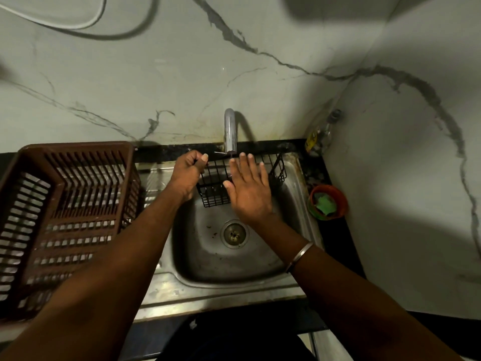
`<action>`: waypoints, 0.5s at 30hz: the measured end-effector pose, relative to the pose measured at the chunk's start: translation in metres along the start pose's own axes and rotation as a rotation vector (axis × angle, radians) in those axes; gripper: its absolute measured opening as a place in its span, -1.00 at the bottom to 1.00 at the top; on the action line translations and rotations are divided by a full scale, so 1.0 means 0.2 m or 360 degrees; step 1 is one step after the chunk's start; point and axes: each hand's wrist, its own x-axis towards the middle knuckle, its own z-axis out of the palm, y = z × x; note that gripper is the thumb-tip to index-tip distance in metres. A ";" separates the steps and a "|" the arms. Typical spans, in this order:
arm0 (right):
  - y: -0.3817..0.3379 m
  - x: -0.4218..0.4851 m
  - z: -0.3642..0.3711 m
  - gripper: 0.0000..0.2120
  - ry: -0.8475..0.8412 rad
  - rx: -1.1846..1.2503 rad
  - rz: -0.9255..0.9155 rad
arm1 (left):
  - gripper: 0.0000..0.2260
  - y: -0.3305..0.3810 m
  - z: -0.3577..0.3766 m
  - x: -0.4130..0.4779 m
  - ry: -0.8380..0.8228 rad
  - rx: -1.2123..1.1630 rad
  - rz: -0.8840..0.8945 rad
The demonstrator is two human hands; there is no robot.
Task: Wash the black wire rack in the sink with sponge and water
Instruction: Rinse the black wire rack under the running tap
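The left grip [188, 169] is clutching the black wire rack [213, 196] by its rim under the tap [230, 131]. The right grip [248, 188] is lying flat and empty over it, likely needing the sponge [324, 204] at right.

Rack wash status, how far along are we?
Done: rack is in the sink under the tap. In hand: left hand grips its left edge, right hand is flat and open over it. Left: scrubbing, since the green sponge sits in the orange bowl beside the sink. Water flow is unclear.

steel sink [263, 267], wire rack [216, 190], plastic basket [65, 162]
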 end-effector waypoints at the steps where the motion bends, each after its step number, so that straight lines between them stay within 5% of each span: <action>1: 0.02 0.00 -0.01 -0.31 -0.0010 0.0001 0.0015 | -0.68 -0.01 -0.02 0.00 0.0015 -0.0003 -0.0013; 10: 0.08 0.13 -0.13 -0.64 0.0289 0.0054 -0.0080 | -0.71 0.00 -0.05 -0.05 -0.0046 -0.0122 -0.0038; 15: 0.04 0.10 -0.16 -0.51 0.0202 -0.0155 0.0136 | -0.70 -0.03 -0.09 -0.06 -0.0041 -0.0131 -0.0072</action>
